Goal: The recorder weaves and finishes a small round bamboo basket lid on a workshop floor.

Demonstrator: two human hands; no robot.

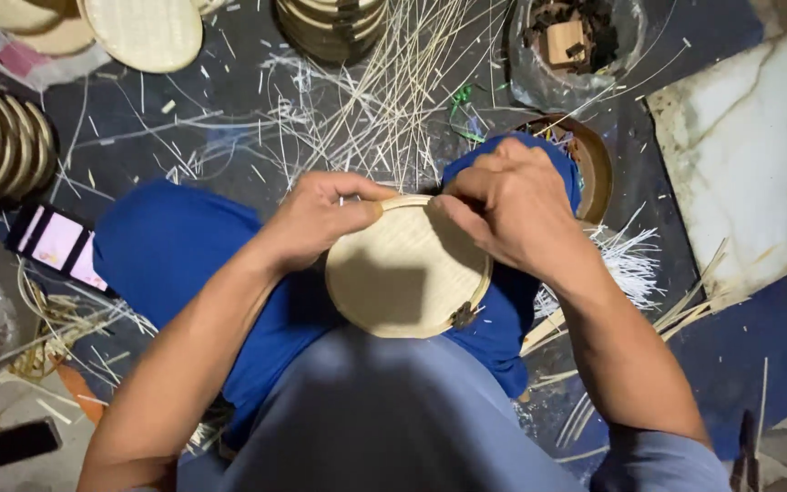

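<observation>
Bamboo woven disc [407, 273] lay flat on the person's blue-clad lap at frame centre. Left hand [321, 219] pinched its upper-left rim, fingers closed; right hand [503, 196], curled shut, gripped the upper-right rim strip, both equally near.

A floor-level bamboo-weaving workshop, shown by loose bamboo strips [384, 100] scattered over the dark floor [229, 118], stacks of finished round woven discs [2, 137], and a bucket of offcuts [576, 46].
</observation>
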